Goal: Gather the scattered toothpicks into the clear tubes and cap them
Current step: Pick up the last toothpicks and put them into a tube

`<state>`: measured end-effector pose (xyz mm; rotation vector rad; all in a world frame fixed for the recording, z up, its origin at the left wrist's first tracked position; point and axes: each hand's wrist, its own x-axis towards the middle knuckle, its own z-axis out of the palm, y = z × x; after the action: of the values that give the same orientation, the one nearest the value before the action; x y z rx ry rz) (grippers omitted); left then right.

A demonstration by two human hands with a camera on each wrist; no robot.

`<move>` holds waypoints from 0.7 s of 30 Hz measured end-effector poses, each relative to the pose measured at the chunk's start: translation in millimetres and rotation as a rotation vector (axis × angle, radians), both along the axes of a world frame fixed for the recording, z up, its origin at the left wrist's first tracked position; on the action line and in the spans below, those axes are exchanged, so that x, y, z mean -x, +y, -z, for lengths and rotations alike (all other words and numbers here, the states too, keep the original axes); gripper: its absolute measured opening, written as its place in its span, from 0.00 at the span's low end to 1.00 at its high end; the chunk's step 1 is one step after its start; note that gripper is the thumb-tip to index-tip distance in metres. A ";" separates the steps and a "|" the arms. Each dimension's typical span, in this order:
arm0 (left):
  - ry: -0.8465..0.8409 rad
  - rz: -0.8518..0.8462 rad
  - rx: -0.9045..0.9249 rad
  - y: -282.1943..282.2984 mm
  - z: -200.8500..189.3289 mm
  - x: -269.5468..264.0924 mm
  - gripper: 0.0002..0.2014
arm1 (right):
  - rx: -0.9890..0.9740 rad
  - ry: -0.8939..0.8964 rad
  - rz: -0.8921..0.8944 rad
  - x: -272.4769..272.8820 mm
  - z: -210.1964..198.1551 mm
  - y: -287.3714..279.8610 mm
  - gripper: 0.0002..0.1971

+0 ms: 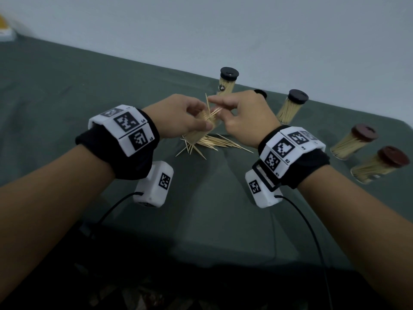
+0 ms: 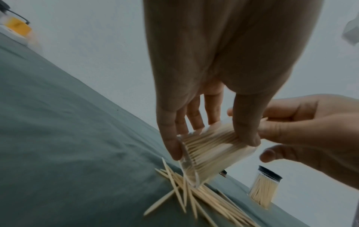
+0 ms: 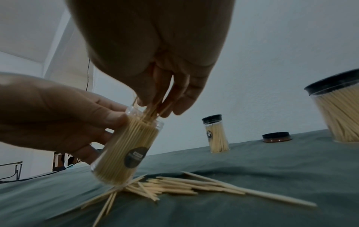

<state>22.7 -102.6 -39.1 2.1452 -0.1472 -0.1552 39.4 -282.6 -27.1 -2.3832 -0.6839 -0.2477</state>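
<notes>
My left hand (image 1: 190, 115) grips an open clear tube (image 3: 126, 152) packed with toothpicks, tilted, its base low over the green cloth. The same tube (image 2: 211, 150) shows under my left fingers in the left wrist view. My right hand (image 1: 232, 110) pinches a few toothpicks (image 3: 155, 110) whose lower ends sit in the tube's mouth. Loose toothpicks (image 1: 212, 143) lie scattered on the cloth below the tube, also in the right wrist view as a pile (image 3: 174, 186). A loose black cap (image 3: 276, 137) lies on the cloth beyond.
Capped, filled tubes stand around: one black-capped (image 1: 226, 83) at the back, another (image 1: 290, 106) to its right, two brown-capped ones (image 1: 354, 140) (image 1: 380, 164) at the far right. The green cloth (image 1: 67, 86) ends at a pale wall close behind.
</notes>
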 end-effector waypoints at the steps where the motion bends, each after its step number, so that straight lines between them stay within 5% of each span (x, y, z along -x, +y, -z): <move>1: 0.000 0.000 -0.007 0.0 -0.3 -0.3 0.24 | -0.011 -0.019 0.015 -0.7 -0.4 -0.4 0.15; 8: -0.002 0.038 -0.041 -0.5 0.8 -0.4 0.24 | -0.214 0.028 -0.040 -0.1 -2.4 -1.9 0.17; 16: -0.022 0.070 -0.061 -2.8 -4.7 4.6 0.10 | -0.221 0.013 -0.085 4.9 -5.2 -0.7 0.20; 21: -0.034 0.081 -0.082 -4.6 -2.5 5.0 0.09 | -0.163 0.005 -0.059 0.5 -2.5 -3.2 0.09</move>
<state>17.7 -107.2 -36.6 2.2255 -0.2516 -0.1739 39.0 -285.7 -24.6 -2.2049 -0.7034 -0.2620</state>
